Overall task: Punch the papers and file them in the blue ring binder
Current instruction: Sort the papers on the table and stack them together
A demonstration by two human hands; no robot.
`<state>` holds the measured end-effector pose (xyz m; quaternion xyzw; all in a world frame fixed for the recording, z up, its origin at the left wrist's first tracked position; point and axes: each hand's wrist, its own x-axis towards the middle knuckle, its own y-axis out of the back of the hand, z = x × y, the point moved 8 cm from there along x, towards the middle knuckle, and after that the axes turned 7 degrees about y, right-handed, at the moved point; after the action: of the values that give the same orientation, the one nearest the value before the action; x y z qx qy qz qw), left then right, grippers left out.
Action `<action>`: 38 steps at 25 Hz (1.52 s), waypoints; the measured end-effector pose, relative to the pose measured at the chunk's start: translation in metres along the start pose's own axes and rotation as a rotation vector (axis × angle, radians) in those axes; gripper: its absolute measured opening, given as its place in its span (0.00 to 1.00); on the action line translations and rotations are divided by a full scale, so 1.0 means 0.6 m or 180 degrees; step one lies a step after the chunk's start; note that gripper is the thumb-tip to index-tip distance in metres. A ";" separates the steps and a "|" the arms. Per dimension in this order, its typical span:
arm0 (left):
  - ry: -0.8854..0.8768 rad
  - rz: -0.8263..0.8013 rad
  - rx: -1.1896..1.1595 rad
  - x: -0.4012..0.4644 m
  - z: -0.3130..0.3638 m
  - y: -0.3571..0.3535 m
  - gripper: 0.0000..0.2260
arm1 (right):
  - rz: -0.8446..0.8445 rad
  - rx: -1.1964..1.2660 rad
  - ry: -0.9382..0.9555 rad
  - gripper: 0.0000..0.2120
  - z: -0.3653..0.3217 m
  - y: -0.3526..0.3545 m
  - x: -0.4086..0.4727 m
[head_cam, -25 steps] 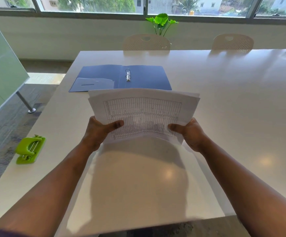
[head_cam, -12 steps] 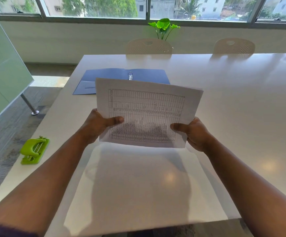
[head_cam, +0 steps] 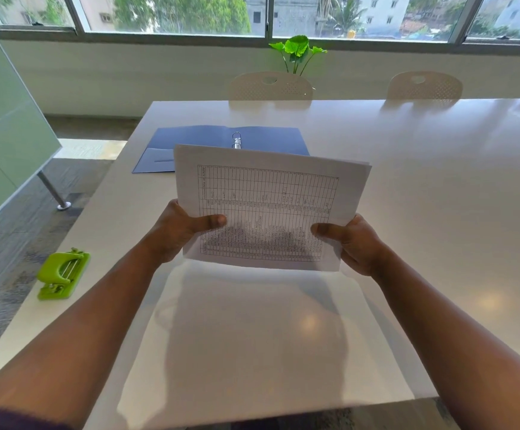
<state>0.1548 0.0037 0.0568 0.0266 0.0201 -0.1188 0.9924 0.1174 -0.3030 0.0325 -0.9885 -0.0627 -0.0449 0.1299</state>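
Hole punch (head_cam: 63, 274), green, sits far left on table (head_cam: 438, 187), close to the left edge, well apart from both hands. L hand (head_cam: 178, 234) clamped on lower-left corner of paper stack (head_cam: 268, 209), thumb on the printed face, fingers behind. Stack held off the table, tilted up toward the camera, top-right sheets fanned slightly, so not squared. Blue ring binder (head_cam: 190, 144) lies open flat beyond the stack, rings upright at the spine, partly hidden by the papers' top edge. R hand (head_cam: 358, 246) clamped on lower-right corner, same thumb-front grip.

Risks (judgement): sheets misaligned at punching → holes off, won't seat on the rings. Reaching left for the punch means a one-hand hold; stack could sag or spill. Punch near table edge, a careless nudge could send it off.

Room: table bare in front and to the right; plenty of space to tap the stack square.
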 end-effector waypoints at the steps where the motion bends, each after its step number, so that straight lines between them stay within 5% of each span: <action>1: 0.0005 0.0032 0.0000 0.000 0.001 0.001 0.22 | -0.0017 0.0009 -0.0002 0.27 0.000 -0.001 -0.002; 7: 0.0004 0.0165 0.0368 0.003 0.040 0.018 0.18 | 0.0712 -0.0512 0.0345 0.28 -0.045 0.023 0.007; 10: 0.0005 0.0151 0.0938 0.010 0.078 0.033 0.17 | 0.1327 -0.1706 0.0956 0.43 -0.127 0.018 0.003; 13: -0.0007 0.0008 0.1438 0.021 0.120 0.038 0.19 | 0.0793 -0.3052 0.1258 0.37 -0.200 -0.044 0.018; 16: 0.0015 -0.0113 0.1880 0.031 0.152 0.030 0.37 | -0.0226 -0.3549 0.0919 0.13 -0.211 -0.108 0.034; 20: 0.0201 -0.0291 0.2476 0.042 0.168 0.013 0.38 | -0.0688 -0.3286 0.0525 0.04 -0.177 -0.141 0.039; 24: 0.0318 -0.0358 0.3221 0.036 0.195 -0.009 0.23 | -0.0780 -0.2820 0.0274 0.07 -0.134 -0.142 0.036; 29: 0.0617 -0.0075 0.3658 0.031 0.207 -0.005 0.31 | -0.0801 -0.2405 0.0247 0.03 -0.096 -0.142 0.023; 33: 0.0396 -0.0280 0.2955 0.027 0.211 0.010 0.23 | -0.0786 -0.1795 0.0288 0.02 -0.089 -0.135 0.017; 38: -0.0052 0.0473 0.0688 0.013 0.141 0.058 0.35 | -0.0263 -0.0974 0.0138 0.08 -0.084 -0.080 0.013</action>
<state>0.1736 0.0308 0.1426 0.1339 -0.0029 -0.0466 0.9899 0.1146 -0.2692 0.0937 -0.9921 -0.0930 -0.0807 -0.0228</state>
